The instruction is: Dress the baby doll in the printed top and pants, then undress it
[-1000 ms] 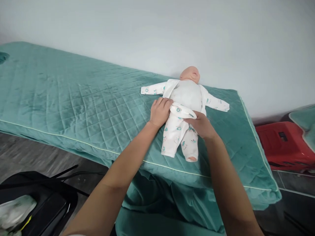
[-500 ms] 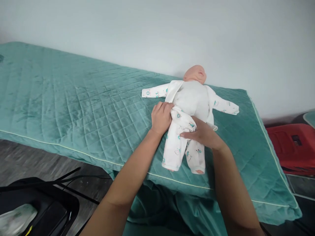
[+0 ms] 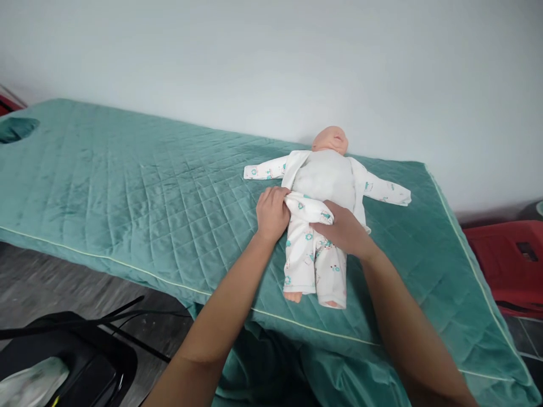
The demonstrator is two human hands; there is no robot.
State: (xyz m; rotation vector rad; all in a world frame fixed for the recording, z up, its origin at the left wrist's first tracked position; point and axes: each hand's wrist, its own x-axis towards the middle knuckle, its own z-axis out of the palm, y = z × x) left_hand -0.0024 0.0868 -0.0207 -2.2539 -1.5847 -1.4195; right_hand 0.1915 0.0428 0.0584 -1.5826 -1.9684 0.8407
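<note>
A baby doll (image 3: 330, 139) lies on its back on a green quilted bed cover (image 3: 169, 209), its head close to the wall. It wears an open white printed jacket (image 3: 386, 191) with both sleeves spread, over a white torso. White printed pants (image 3: 302, 254) cover its legs, and the feet show below the cuffs. My left hand (image 3: 272, 215) is closed on the pants' waistband at one hip. At the other hip, my right hand (image 3: 345, 227) pinches the front of the pants between thumb and fingers; some of its fingertips are hidden by the cloth.
A black chair (image 3: 68, 362) with a pale cloth or bag (image 3: 34, 384) on it stands at the lower left. Beyond the bed's right edge is a red plastic object (image 3: 504, 265). A face hole (image 3: 19, 130) opens at the bed's far left, and a wall runs behind.
The waistband has been drawn flatter and straighter across the doll's hips. The pant legs have shifted, showing more of one foot. The camera view has also moved slightly.
</note>
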